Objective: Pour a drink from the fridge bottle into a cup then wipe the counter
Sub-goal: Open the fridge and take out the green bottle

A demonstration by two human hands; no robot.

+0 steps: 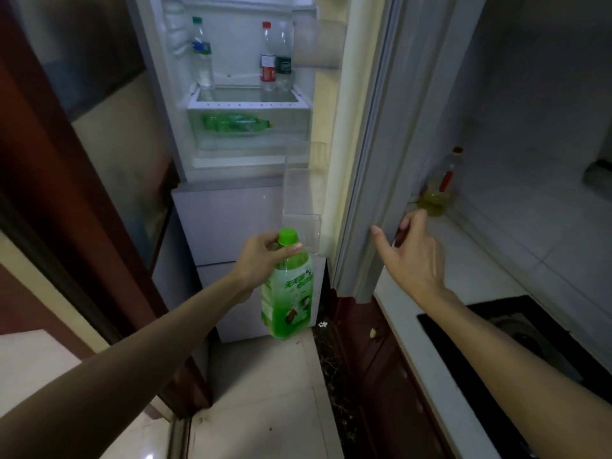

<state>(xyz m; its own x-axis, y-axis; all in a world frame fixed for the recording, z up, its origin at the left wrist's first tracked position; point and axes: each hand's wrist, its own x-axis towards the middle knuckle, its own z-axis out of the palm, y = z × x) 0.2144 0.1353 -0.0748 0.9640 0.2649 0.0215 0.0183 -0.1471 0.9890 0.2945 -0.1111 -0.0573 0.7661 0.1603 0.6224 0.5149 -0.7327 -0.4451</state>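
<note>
L hand grips green bottle neck.

Take the crisper drawer as your reference. Inside it you have one green bottle lying on its side. On the shelf directly above it stand three upright bottles: a green-capped bottle at the left, and a red-capped bottle and dark-labelled bottle side by side at the right (the last one's cap cannot be made out). Well right of the drawer and lower, a bottle of yellow liquid stands by the tiled wall. Lower right again lies a black hob.
</note>
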